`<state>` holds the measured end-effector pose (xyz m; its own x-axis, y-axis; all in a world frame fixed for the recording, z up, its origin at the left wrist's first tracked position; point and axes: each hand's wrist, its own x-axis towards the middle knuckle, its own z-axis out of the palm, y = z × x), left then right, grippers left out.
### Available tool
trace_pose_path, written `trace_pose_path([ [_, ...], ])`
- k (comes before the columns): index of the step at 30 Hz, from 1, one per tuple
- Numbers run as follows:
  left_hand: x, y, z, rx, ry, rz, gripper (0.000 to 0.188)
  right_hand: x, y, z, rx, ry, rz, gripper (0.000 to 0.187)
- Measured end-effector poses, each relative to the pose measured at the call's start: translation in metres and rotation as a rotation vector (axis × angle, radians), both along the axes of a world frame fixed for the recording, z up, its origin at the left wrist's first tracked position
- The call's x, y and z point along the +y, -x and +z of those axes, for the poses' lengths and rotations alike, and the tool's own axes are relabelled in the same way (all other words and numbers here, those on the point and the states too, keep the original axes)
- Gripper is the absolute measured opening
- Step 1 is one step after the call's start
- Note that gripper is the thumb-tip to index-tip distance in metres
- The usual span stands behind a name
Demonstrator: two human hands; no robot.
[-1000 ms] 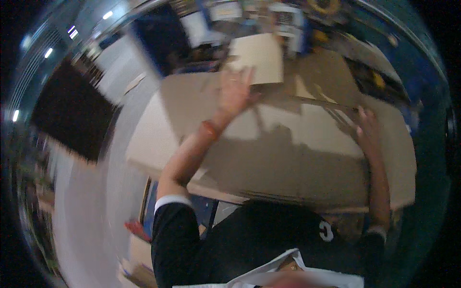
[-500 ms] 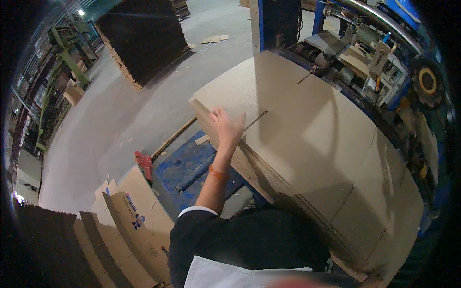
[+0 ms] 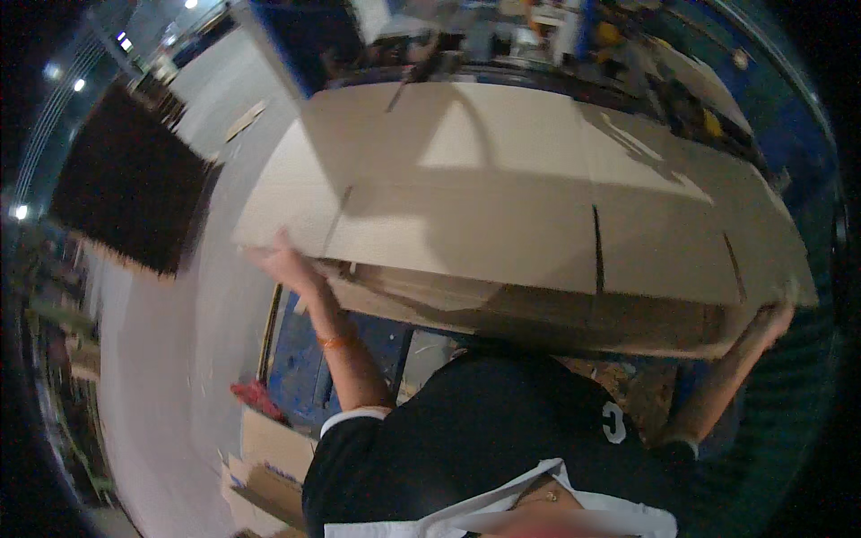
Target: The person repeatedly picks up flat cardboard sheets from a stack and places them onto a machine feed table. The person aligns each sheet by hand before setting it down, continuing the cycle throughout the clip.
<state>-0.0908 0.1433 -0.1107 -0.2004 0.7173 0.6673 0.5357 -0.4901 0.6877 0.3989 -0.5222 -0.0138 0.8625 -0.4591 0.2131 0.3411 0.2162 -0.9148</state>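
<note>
A wide brown cardboard sheet (image 3: 502,224) with dark slots and crease lines spans the view in front of me. My left hand (image 3: 291,265) is closed on its near left corner, somewhat blurred, an orange band on the wrist. At the near right corner my right hand (image 3: 773,325) grips the sheet, its fingers partly hidden and smeared. The sheet's near edge stands raised over a stack of cardboard sheets (image 3: 421,300), with a shadowed gap between them.
A machine (image 3: 502,40) with rollers and blue parts stands just beyond the sheet. Blue metal framework (image 3: 300,381) lies under the stack at left, beside a red broom head (image 3: 258,400). Printed cardboard pieces (image 3: 278,448) sit at lower left. A dark tall stack (image 3: 134,179) rises from the floor farther left.
My view has swung to the right. My right hand has come into sight at the right corner, and the top sheet's near edge has lifted off the stack. My left hand now grips the left corner.
</note>
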Motion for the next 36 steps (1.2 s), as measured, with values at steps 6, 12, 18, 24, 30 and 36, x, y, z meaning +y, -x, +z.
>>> trace_pose_path([
  [6,0.011,0.005,0.030,-1.041,0.467,-0.724,0.015,0.040,0.095,0.039,-0.331,0.295,0.116,0.052],
  [12,-0.068,0.009,0.060,-0.494,0.324,-0.816,0.020,0.098,0.221,-0.011,-0.420,1.136,0.038,0.024],
  [18,-0.137,-0.050,0.085,0.508,0.136,-1.208,0.052,0.147,0.225,-0.019,-0.751,1.715,0.739,0.036],
  [24,-0.149,-0.069,0.093,1.051,-0.121,-1.156,0.047,0.149,0.212,-0.030,-0.830,1.673,0.801,0.042],
  [30,-0.135,-0.077,0.086,1.021,-0.180,-1.155,0.052,0.155,0.177,-0.029,-0.653,1.641,0.887,0.055],
  [36,-0.134,-0.087,0.090,0.974,-0.165,-1.169,0.058,0.174,0.155,-0.018,-0.679,1.717,0.894,0.057],
])
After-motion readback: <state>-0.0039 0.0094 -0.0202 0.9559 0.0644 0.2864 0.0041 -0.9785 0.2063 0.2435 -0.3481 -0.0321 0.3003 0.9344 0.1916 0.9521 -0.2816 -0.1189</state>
